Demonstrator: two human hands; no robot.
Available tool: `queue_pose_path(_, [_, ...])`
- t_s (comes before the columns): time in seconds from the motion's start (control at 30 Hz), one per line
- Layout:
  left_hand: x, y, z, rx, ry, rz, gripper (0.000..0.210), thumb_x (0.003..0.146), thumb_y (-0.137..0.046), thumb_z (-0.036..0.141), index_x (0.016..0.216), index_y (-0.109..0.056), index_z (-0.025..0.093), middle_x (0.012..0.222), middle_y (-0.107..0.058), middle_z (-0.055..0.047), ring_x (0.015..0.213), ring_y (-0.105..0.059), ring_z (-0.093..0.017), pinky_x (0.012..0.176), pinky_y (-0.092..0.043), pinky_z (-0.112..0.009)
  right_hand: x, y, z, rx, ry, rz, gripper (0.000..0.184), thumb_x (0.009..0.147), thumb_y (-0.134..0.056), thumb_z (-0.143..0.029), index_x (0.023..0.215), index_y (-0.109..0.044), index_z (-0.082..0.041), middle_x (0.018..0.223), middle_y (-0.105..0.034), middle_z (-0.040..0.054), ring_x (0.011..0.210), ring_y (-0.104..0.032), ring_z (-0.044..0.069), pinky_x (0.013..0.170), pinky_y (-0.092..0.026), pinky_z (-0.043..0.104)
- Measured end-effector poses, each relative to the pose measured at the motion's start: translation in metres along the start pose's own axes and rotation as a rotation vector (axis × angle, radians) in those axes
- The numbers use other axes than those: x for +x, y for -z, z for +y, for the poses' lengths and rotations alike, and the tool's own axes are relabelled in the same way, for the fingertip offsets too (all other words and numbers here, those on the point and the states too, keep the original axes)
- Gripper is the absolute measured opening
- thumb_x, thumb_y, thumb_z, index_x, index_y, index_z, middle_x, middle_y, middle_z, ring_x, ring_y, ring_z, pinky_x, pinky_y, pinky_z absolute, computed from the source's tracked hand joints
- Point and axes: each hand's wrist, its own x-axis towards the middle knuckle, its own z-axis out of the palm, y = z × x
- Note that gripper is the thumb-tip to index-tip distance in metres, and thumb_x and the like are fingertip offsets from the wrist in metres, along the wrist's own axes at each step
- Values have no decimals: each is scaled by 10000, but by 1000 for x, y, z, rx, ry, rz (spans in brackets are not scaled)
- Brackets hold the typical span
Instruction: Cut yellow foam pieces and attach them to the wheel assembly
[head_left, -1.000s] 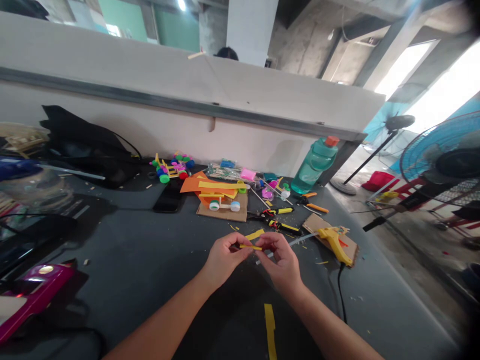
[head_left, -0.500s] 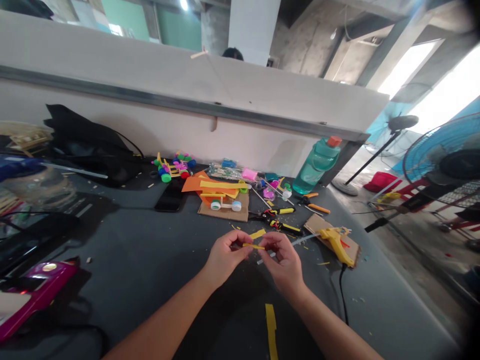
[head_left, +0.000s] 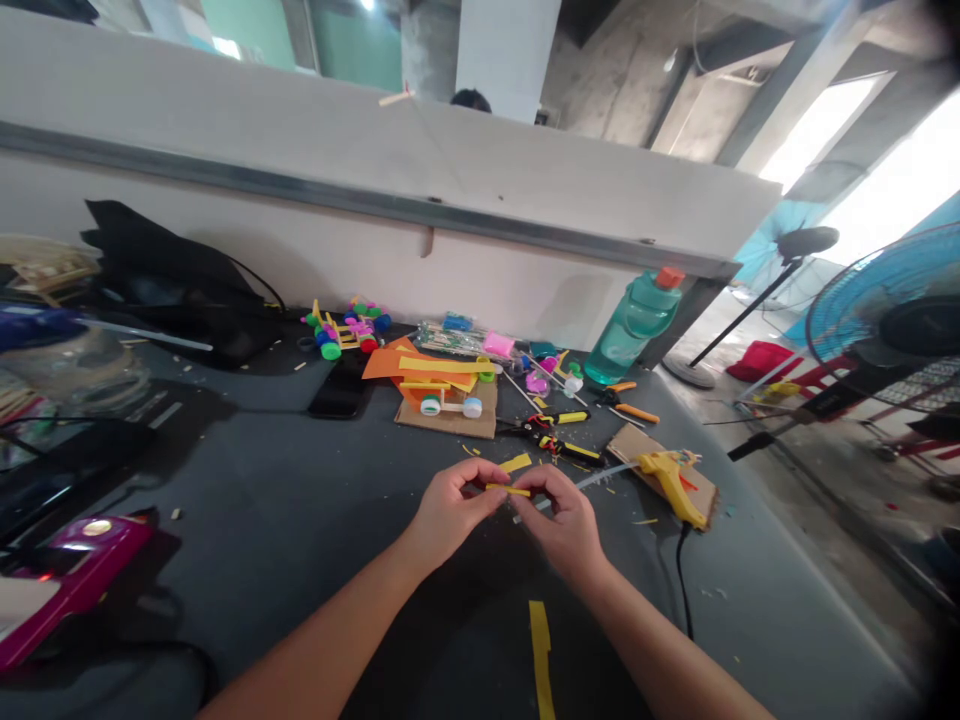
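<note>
Over the dark table, my left hand (head_left: 454, 505) pinches one end of a thin yellow strip (head_left: 508, 490), which looks like paper. Thumb and fingers of my right hand (head_left: 564, 515) close on its other end. A second yellow piece (head_left: 516, 463) lies just beyond my fingertips. Between my forearms a longer yellow strip (head_left: 540, 655) rests on the table. Behind my hands, a small model with bottle-cap wheels (head_left: 451, 405) stands on a cardboard piece (head_left: 480, 428), beside orange and yellow sheets (head_left: 386, 362).
Black-and-yellow pliers (head_left: 566, 450) and a yellow hot glue gun (head_left: 675, 485) on cardboard lie to the right. Orange-handled pliers (head_left: 634, 412) and a green bottle (head_left: 634, 325) stand further back. A phone (head_left: 337, 390) lies back left; a magenta device (head_left: 82, 570) sits near left.
Both hands keep their pinch on the yellow strip and have barely moved. The whole view has shifted very slightly.
</note>
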Motion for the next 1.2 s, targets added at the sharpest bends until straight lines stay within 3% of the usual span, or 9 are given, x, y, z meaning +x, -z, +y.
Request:
queue_pose_path(0.4, [-1,0,5,72,9,43,116,730,-657,273,761,-681,164,655,-611,2,605,-532,-121,581,-412,-234,-1,-1,1,-6,25,20,52,794,-599,-189,754,-601,-221,724,-613,10,693,-570,165,642,-458,286])
queue_pose_path(0.57, [-1,0,6,46,20,59,100,703,-678,262,731,-687,166,645,-623,1,611,-546,-125,591,-421,-236,-3,-2,6,22,-41,48,23,787,-612,-210,794,-591,-216,740,-608,8,677,-565,158,636,-463,280])
queue_pose_path(0.8, [1,0,7,-34,16,102,239,702,-692,302,894,-667,162,722,-625,-2,602,-554,-117,594,-447,-240,-3,1,5,18,-48,83,36,793,-616,-216,763,-595,-213,731,-615,4,666,-573,152,618,-463,263])
queue_pose_path(0.97, [2,1,10,-2,13,114,147,704,-687,293,733,-646,154,634,-595,13,579,-547,-114,580,-436,-230,-3,-1,5,80,-85,105,57,775,-626,-207,808,-579,-211,756,-608,5,675,-579,148,623,-484,260])
queue_pose_path(1.2, [3,4,4,66,-24,178,105,719,-665,273,725,-646,169,644,-607,10,601,-576,-132,585,-450,-238,-2,-2,9,161,-84,134,168,749,-633,-188,892,-548,-213,819,-590,18,732,-583,159,664,-509,286])
